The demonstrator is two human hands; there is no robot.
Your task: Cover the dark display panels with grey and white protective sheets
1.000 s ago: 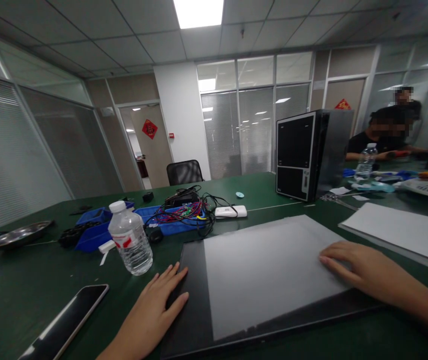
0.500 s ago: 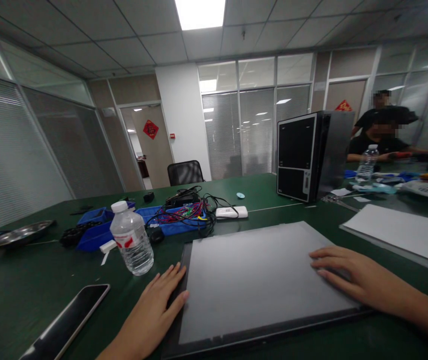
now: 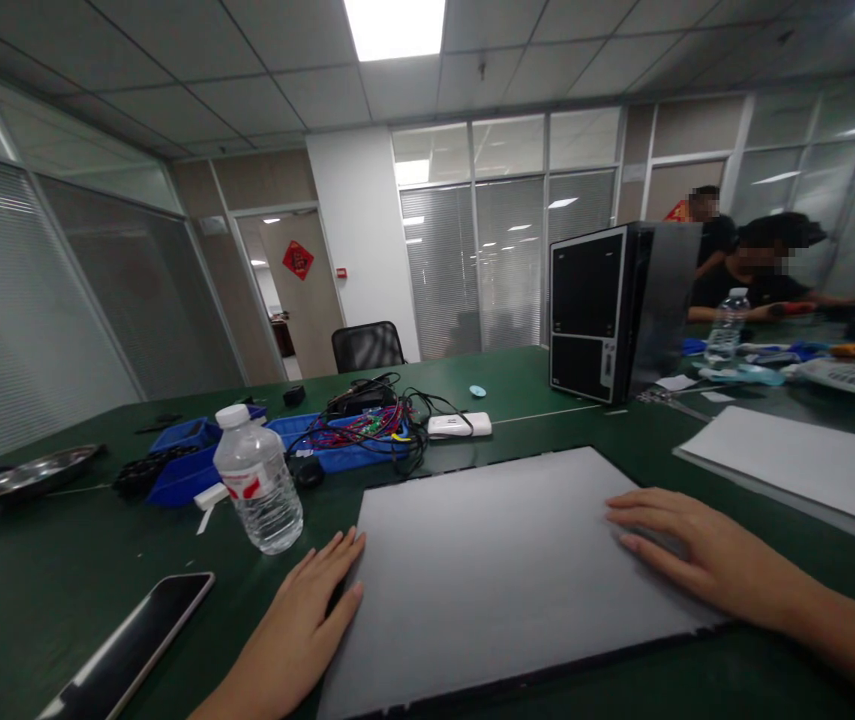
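A pale grey, translucent-looking sheet lies flat on a thin dark panel, whose black border shows along the near and far edges. My left hand rests at the sheet's left edge, fingers stretched forward and thumb touching the margin. On the right side, my right hand lies across the sheet's edge with its fingers extended over the surface. Neither hand grips anything. Just beyond my left hand stands a clear water bottle with a white cap.
A phone lies at the left. Blue bins with tangled wires sit behind the bottle. A computer tower stands at the back, and a stack of white sheets lies right. Two people are across the table.
The grey sheet has shifted left on the dark panel, covering the black left border seen before. Both hands moved slightly left with it. The standing person in the background moved left.
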